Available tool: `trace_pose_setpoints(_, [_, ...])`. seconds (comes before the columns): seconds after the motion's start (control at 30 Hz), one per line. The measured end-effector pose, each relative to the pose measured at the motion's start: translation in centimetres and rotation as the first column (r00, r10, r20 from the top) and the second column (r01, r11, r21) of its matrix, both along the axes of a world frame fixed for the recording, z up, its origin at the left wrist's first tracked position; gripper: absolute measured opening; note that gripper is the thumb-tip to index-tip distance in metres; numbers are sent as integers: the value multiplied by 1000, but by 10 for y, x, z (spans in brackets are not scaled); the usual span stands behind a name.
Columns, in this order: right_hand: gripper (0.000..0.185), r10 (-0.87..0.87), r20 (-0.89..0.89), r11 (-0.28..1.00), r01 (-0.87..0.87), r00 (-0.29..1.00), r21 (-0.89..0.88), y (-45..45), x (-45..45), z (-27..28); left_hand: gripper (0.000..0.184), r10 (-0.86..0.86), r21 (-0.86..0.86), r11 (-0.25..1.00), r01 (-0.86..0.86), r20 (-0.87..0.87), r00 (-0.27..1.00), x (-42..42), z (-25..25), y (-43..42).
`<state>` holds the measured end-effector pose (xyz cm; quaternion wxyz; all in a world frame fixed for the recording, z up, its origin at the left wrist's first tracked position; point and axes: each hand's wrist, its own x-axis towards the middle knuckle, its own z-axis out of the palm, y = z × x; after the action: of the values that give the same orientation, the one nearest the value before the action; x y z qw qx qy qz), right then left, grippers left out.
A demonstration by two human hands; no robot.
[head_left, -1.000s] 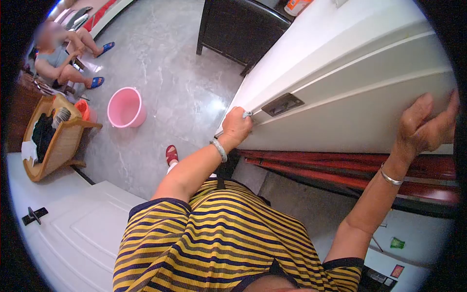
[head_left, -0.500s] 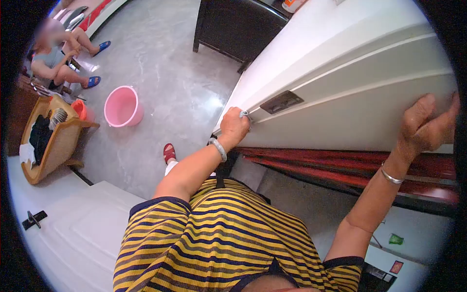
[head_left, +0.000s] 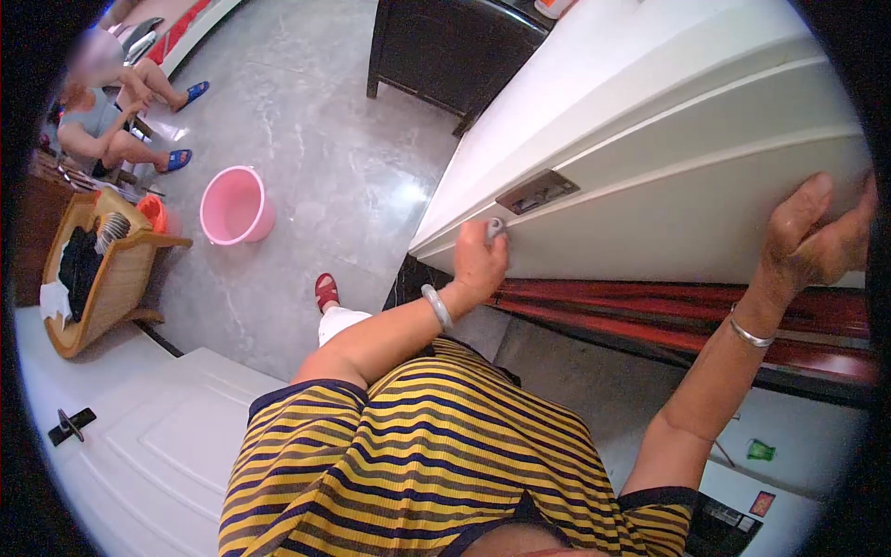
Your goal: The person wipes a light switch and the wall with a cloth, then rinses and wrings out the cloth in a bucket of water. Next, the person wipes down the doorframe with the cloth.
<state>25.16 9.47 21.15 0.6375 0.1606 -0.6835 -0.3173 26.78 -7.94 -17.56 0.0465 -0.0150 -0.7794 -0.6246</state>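
My left hand is closed round a small grey-white thing, maybe a cloth, of which only a bit shows above the fingers. It is beside the edge of a white door, just below the dark metal lock plate. On the right, my right hand lies against the door's face with the thumb apart from the fingers; its fingertips run into the dark rim of the view. Dark red, shiny material stretches along under the door.
A pink bucket stands on the grey floor. At the upper left a person in blue slippers sits near a wicker chair holding dark cloth. A black cabinet is at the top, another white door at lower left.
My left hand has moved right and slightly down, from the door's edge onto its face below the lock plate. My right hand has stayed nearly in place.
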Motion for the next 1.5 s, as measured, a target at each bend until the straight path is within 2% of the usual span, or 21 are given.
trace_pose_setpoints(0.13, [48, -71, 63, 997, 72, 996, -20, 8, 5, 2, 20, -33, 46, 998, 38, -112, 993, 8, 25, -2])
trace_pose_setpoints(0.23, [48, -25, 67, 999, 28, 997, -36, -5, 4, -1, 18, -30, 166, 984, 62, -192, 981, 5, 37, -6])
trace_pose_setpoints(0.33, [49, -118, 6, 993, 118, 993, -21, -6, 8, -1, 19, -45, 160, 983, 93, -281, 959, 0, 36, -9])
trace_pose_setpoints(0.4, [50, -161, -7, 985, 161, 987, -54, -6, 8, -2, 19, -70, 141, 984, 109, -254, 965, -5, 29, -10])
trace_pose_setpoints(0.47, [51, -122, 5, 983, 122, 993, -136, -11, 7, -6, 19, -85, 124, 985, 122, -270, 959, -9, 23, -12])
trace_pose_setpoints(0.53, [52, -99, -12, 991, 97, 995, -96, -14, 6, -5, 20, -96, 109, 984, 138, -326, 940, -10, 20, -13])
trace_pose_setpoints(0.63, [52, -50, -20, 999, 51, 999, 8, -14, 3, 1, 18, -156, -46, 988, 150, -258, 953, -9, -2, -18])
trace_pose_setpoints(0.73, [53, -58, -30, 995, 61, 998, 79, -14, 2, 6, 23, -160, -171, 972, 159, 13, 987, -6, -42, -19])
trace_pose_setpoints(0.83, [55, -85, -10, 995, 86, 996, 60, -14, 3, 3, 16, -165, -377, 889, 260, 267, 949, -14, -77, -19])
trace_pose_setpoints(0.9, [57, -367, 11, 923, 366, 930, -117, -34, 6, -3, 22, -193, -360, 860, 362, 428, 883, -27, -86, -33])
trace_pose_setpoints(0.93, [60, -608, 65, 754, 601, 791, -265, -64, 7, -11, 25, -202, -346, 845, 408, 500, 842, -32, -88, -39])
trace_pose_setpoints(0.97, [61, -571, 82, 783, 572, 817, -245, -60, 5, -10, 23, -172, -267, 907, 326, 471, 865, -30, -83, -47])
trace_pose_setpoints(1.0, [62, -534, 100, 810, 542, 840, -226, -55, 3, -9, 22, -144, -290, 921, 259, 365, 920, -31, -81, -51])
trace_pose_setpoints(1.03, [62, -198, 104, 978, 203, 975, -45, -11, -6, 3, 21, -112, -303, 934, 190, 257, 960, -30, -81, -54])
trace_pose_setpoints(1.07, [62, -15, 130, 999, 11, 991, 30, 3, -8, 6, 20, -77, -307, 944, 119, 147, 986, -29, -79, -57])
trace_pose_setpoints(1.1, [62, 146, 175, 979, -168, 974, 114, 17, -10, 9, 16, -70, -205, 976, 77, 40, 997, -28, -58, -61])
trace_pose_setpoints(1.2, [61, 34, 105, 996, -42, 994, 76, 8, -4, 7, 14, -66, -61, 997, 55, -194, 979, -39, -21, -55])
trace_pose_setpoints(1.27, [58, -149, -20, 989, 149, 989, 8, -18, 4, -1, 13, -96, -143, 987, 67, -200, 975, -39, -21, -54])
trace_pose_setpoints(1.4, [59, -104, 2, 994, 104, 995, 16, -19, 3, 0, 13, -139, -211, 973, 91, -228, 964, -36, -29, -49])
trace_pose_setpoints(1.5, [59, -73, 9, 997, 73, 997, 16, -24, 3, 0, 15, -150, -293, 951, 94, -173, 974, -36, -48, -46])
